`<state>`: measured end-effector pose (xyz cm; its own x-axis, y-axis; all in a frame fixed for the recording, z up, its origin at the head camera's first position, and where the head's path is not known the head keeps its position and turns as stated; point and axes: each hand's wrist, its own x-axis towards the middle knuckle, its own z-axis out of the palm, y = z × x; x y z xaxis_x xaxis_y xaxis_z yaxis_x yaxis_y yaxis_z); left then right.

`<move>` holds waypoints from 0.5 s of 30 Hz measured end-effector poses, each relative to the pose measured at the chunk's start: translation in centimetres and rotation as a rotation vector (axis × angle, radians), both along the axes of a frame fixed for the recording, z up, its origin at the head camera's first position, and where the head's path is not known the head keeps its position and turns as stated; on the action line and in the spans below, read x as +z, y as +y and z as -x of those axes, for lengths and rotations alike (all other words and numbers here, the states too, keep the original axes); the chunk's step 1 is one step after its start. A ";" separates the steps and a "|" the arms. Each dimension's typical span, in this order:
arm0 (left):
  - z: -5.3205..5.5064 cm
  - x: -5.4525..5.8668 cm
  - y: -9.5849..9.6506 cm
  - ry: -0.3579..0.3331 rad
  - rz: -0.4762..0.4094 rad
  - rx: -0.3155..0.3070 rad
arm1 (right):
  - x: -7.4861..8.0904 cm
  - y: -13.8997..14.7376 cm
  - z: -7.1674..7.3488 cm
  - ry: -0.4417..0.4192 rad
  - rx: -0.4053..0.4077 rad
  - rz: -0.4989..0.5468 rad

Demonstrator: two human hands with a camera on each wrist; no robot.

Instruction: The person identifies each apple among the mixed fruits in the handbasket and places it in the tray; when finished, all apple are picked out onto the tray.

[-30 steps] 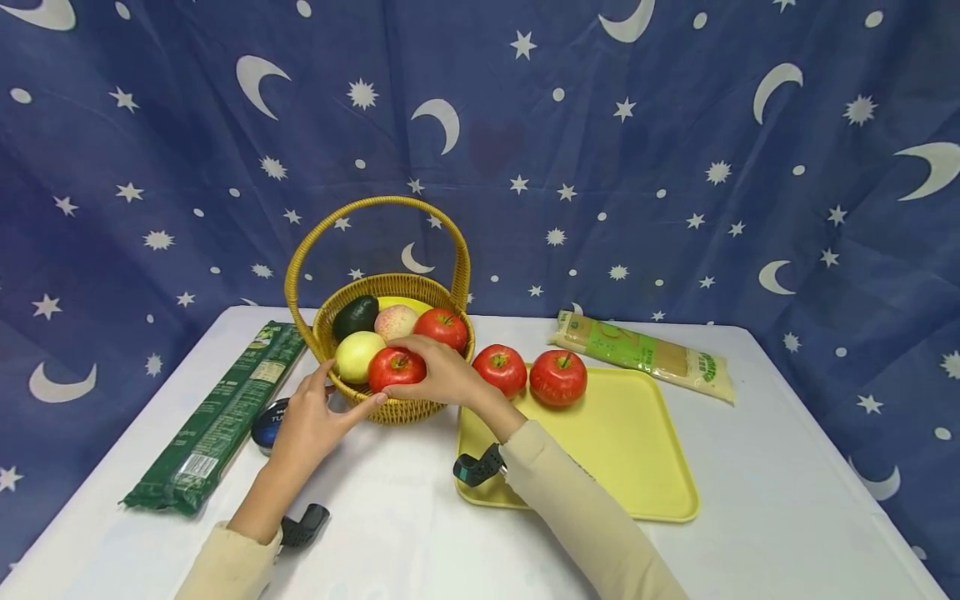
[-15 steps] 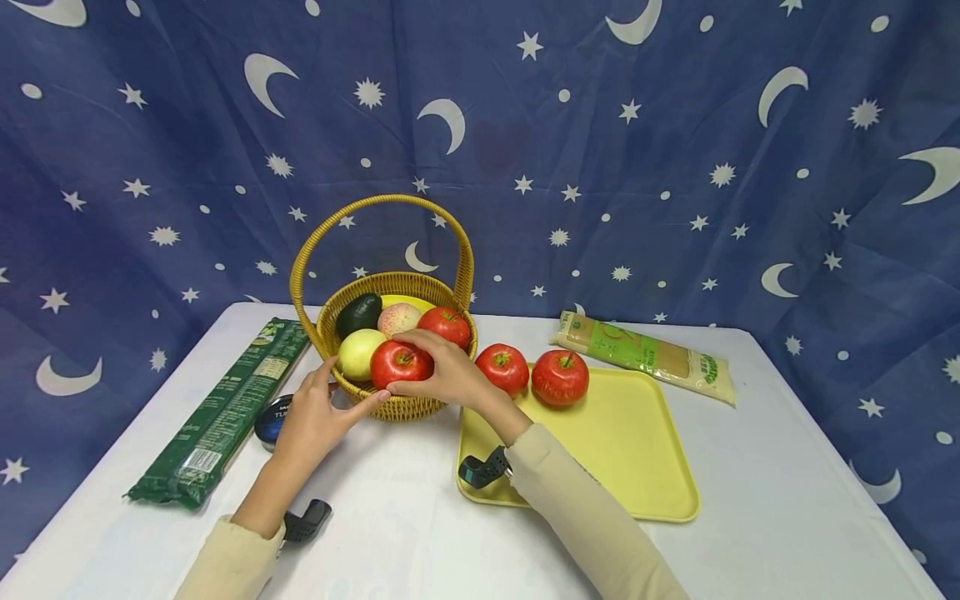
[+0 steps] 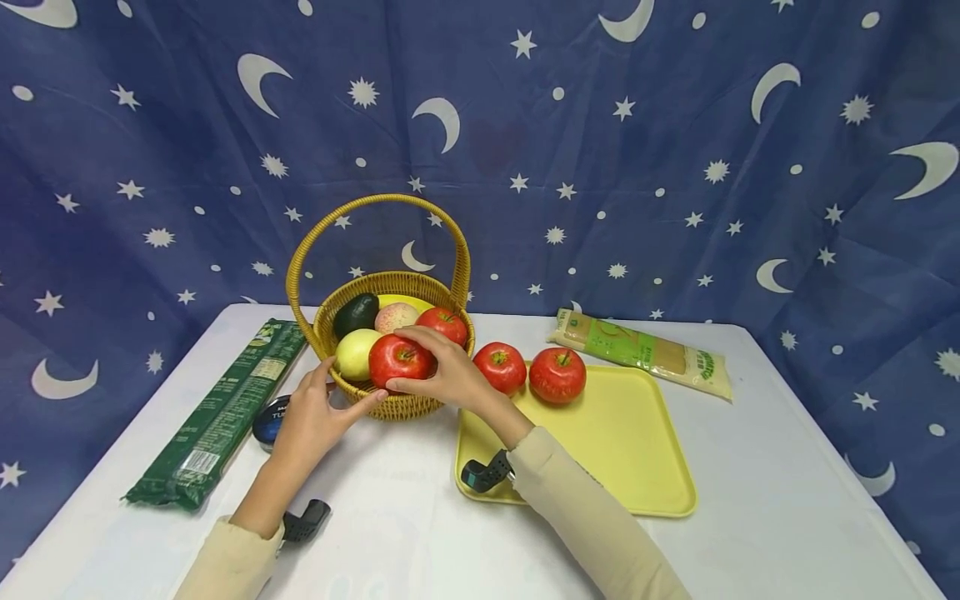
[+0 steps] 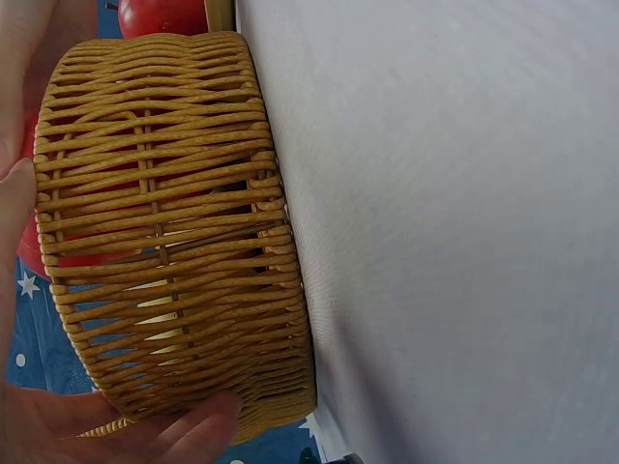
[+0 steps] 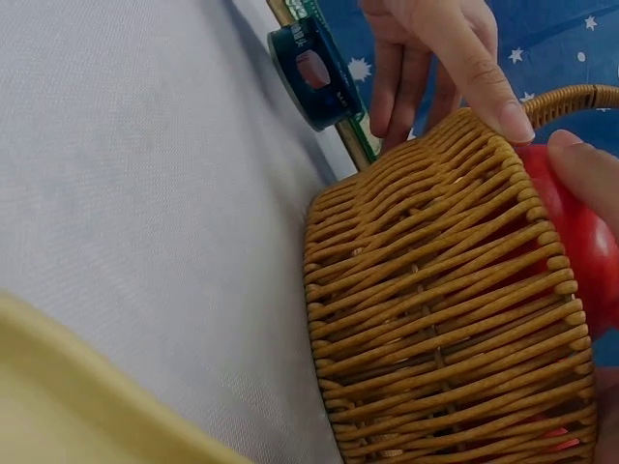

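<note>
A wicker basket [image 3: 408,408] with a tall arched handle holds a dark avocado [image 3: 356,316], a yellow-green round fruit [image 3: 356,354], a pinkish peach [image 3: 396,317] and a red apple [image 3: 442,324]. My right hand [image 3: 450,373] grips another red apple [image 3: 395,360] at the basket's front, its thumb low on the near side and its fingers over the top. With its thumb at the near rim and its fingers against the wicker side, my left hand [image 3: 311,421] holds the basket. In the right wrist view, the held apple [image 5: 585,246] shows just above the rim.
Two red apples [image 3: 558,376] sit at the back left of a yellow tray [image 3: 607,454]. Behind it lies a long pack with a green label [image 3: 645,354]. A long dark-green pack [image 3: 221,417] and a round blue tin [image 3: 268,422] lie left of the basket.
The apple in my right hand has risen slightly and shifted a little to the right. My left hand has stayed at the basket.
</note>
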<state>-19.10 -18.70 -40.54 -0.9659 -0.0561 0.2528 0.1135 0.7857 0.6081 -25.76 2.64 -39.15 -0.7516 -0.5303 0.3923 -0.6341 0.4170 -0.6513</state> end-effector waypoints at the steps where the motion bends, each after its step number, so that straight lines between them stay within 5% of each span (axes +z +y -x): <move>1: 0.0 0.0 0.0 0.003 -0.001 0.000 | 0.0 0.0 -0.1 0.002 0.003 0.010; 15: -0.1 0.0 0.0 0.000 0.003 0.005 | -0.7 0.6 -1.0 -0.039 0.011 0.254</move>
<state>-19.03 -18.74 -40.54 -0.9657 -0.0605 0.2526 0.1091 0.7879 0.6060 -24.73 3.19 -39.82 -0.7635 -0.4269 0.4846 -0.6101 0.2304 -0.7581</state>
